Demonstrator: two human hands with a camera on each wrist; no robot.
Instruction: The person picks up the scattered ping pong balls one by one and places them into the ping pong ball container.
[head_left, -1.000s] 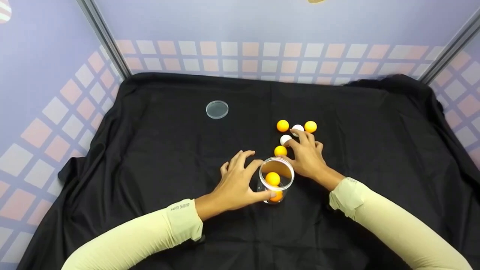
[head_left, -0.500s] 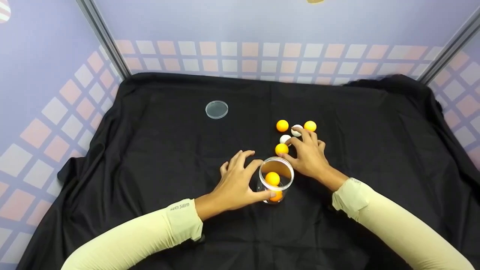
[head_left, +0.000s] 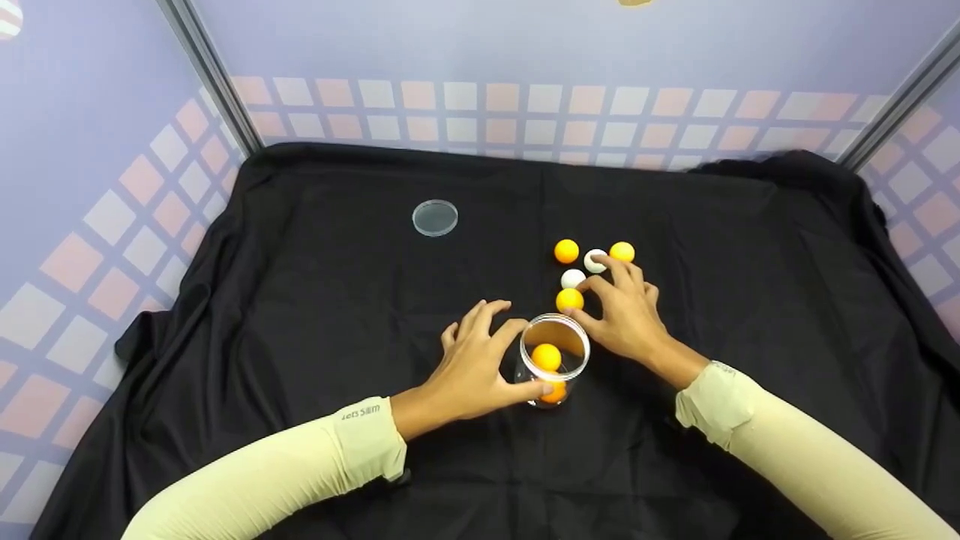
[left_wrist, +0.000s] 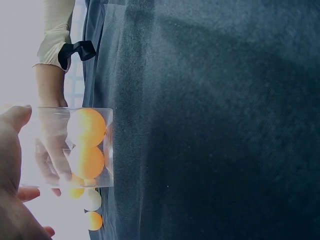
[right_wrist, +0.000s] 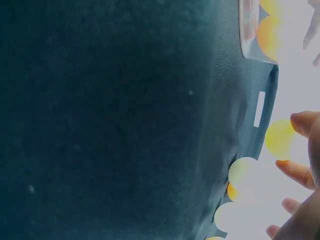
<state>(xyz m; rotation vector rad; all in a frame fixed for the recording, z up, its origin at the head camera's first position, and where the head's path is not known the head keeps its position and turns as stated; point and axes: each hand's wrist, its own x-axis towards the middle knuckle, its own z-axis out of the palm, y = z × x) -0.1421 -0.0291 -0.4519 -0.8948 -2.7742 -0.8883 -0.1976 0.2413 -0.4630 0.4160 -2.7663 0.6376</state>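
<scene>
The right hand pinches a smooth orange plastic ball between its fingers; the left hand's fingers curl round a clear cylindrical plastic jar.
The ball, well in from the far edge of the black-draped tabletop, looks hollow, light and slippery, best held across its middle; the jar seems stiff, suiting a gentle wall grip; a fingertip partly covers one glossy white ball; glare washes out both wrist views.
</scene>
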